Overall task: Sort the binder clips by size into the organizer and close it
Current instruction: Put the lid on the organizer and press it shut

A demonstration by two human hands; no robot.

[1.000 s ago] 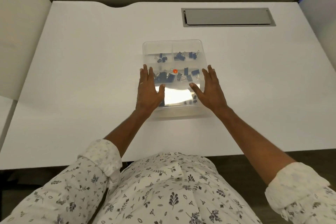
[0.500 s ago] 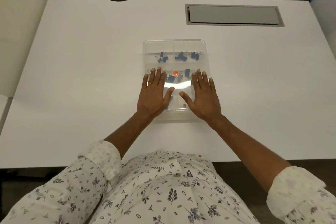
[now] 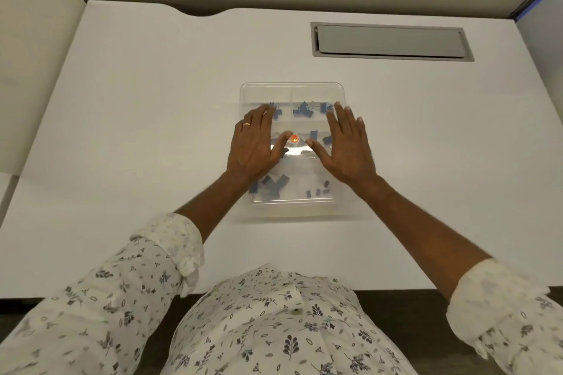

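I am pressing my left hand (image 3: pixel 254 143) and right hand (image 3: pixel 347 146) flat on the clear organizer (image 3: pixel 292 91) lid over blue binder clips (image 3: pixel 303 109).

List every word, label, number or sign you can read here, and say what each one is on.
None can be read.
The small orange round sticker on the clear organizer lid carries a mark, but it is too small and blurred to read.
The blue binder clips, ring and desk hatch show no text.
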